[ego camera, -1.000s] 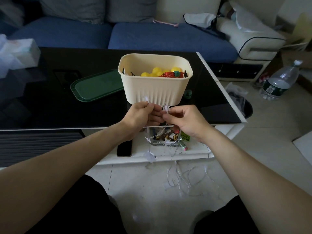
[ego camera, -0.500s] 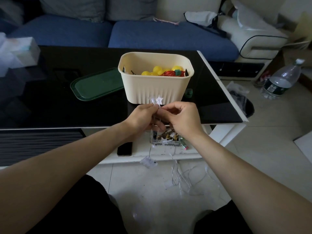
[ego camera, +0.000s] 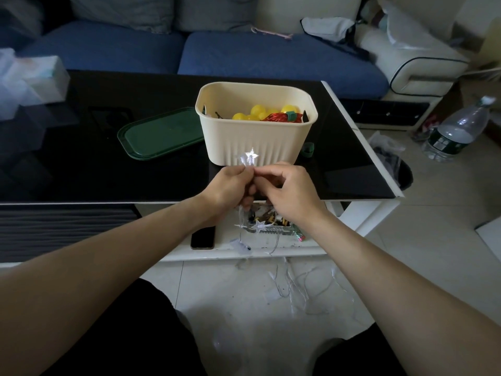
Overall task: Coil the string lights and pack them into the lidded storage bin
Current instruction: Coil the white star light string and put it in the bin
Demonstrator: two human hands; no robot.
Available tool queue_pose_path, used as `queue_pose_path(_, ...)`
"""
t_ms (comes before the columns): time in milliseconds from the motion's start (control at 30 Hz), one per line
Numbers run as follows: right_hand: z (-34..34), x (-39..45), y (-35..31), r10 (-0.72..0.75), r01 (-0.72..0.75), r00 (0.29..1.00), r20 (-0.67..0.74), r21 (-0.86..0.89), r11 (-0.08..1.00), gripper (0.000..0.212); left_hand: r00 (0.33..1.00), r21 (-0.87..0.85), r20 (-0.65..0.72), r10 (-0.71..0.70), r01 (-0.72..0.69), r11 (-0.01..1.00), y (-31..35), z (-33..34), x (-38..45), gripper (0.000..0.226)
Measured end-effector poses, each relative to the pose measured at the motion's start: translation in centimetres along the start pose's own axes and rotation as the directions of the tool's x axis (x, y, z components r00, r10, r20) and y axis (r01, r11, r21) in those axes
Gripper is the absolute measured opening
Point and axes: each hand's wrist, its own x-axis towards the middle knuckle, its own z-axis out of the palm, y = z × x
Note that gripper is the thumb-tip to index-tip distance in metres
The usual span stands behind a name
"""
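While gathering loops before bin (ego camera: 256, 139): left hand (ego camera: 226, 189) clamps star lights (ego camera: 250, 156), right hand (ego camera: 287, 191) pinches wire beside, feeding slack from floor.

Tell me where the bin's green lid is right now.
In the head view the green lid lies flat on the black tabletop, off the bin, touching or just beside the left wall of the cream storage bin.

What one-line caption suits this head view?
Both hands, left and right, pinch star string lights before the open cream bin.
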Motion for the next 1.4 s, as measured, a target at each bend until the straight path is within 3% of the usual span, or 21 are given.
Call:
queue_pose_path(200, 0.1, -0.4, -1.1, -0.005, 0.008, 0.986, 0.167, -0.020, 1.000, 0.043, 0.976, 0.024, -0.183, 0.120, -0.118, 0.993, 0.3, -0.1, 0.3, 0.036)
queue_pose_path(400, -0.1, -0.1, -0.9, 0.055, -0.058, 0.997, -0.051, -0.073, 0.996, 0.050, 0.956, -0.120, -0.271, 0.114, -0.151, 0.981, 0.8, -0.3, 0.7, 0.032)
queue_pose_path(567, -3.1, 0.0, 0.0, 0.156, -0.111, 0.979, 0.133, -0.297, 0.948, 0.025, 0.960, -0.140, -0.263, 0.100, -0.140, 0.980, 0.3, -1.8, 1.1, 0.031)
queue_pose_path(700, -3.8, 0.2, 0.4, 0.203, -0.105, 0.943, 0.264, -0.343, 0.933, 0.032, 0.947, -0.060, -0.299, 0.116, -0.140, 0.988, 0.1, -1.7, 1.2, 0.034)
queue_pose_path(800, -3.9, 0.4, 0.9, 0.308, -0.198, 0.866, 0.395, -0.295, 0.935, 0.026, 0.950, -0.155, -0.299, 0.088, -0.139, 0.978, 0.5, -1.9, 1.0, 0.035)
queue_pose_path(867, -4.3, 0.2, 1.5, 0.357, -0.261, 0.782, 0.510, -0.252, 0.932, 0.008, 0.964, -0.277, -0.261, 0.040, -0.114, 0.954, 0.9, -2.0, 0.9, 0.034)
queue_pose_path(900, -4.5, 0.1, 1.8, 0.374, -0.293, 0.741, 0.558, -0.232, 0.927, 0.011, 0.970, -0.336, -0.243, 0.015, -0.099, 0.937, 1.0, -2.1, 0.8, 0.033)
queue_pose_path(967, -5.0, 0.1, 2.2, 0.419, -0.335, 0.670, 0.613, -0.254, 0.907, 0.043, 0.973, -0.401, -0.230, -0.015, -0.081, 0.912, 1.2, -2.1, 0.8, 0.033)
queue_pose_path(1067, -5.6, 0.0, 2.0, 0.451, -0.377, 0.607, 0.654, -0.263, 0.888, 0.044, 0.974, -0.429, -0.221, -0.041, -0.060, 0.901, 1.3, -2.1, 0.8, 0.034)
queue_pose_path(1167, -6.7, 0.2, 1.7, 0.491, -0.451, 0.553, 0.673, -0.253, 0.856, 0.065, 0.979, -0.420, -0.199, -0.043, -0.045, 0.907, 1.3, -2.3, 0.7, 0.034)
queue_pose_path(1200, -7.1, 0.3, 1.7, 0.505, -0.456, 0.538, 0.675, -0.271, 0.847, 0.063, 0.980, -0.408, -0.196, -0.038, -0.046, 0.912, 1.2, -2.4, 0.8, 0.033)
queue_pose_path(1333, -8.7, 0.2, 2.5, 0.569, -0.478, 0.611, 0.550, -0.316, 0.820, 0.028, 0.974, -0.377, -0.224, -0.041, -0.048, 0.925, 1.0, -2.5, 0.8, 0.032)
queue_pose_path(1400, -9.3, 0.1, 2.8, 0.585, -0.477, 0.659, 0.473, -0.339, 0.811, 0.026, 0.970, -0.384, -0.239, -0.047, -0.050, 0.922, 0.9, -2.7, 0.9, 0.031)
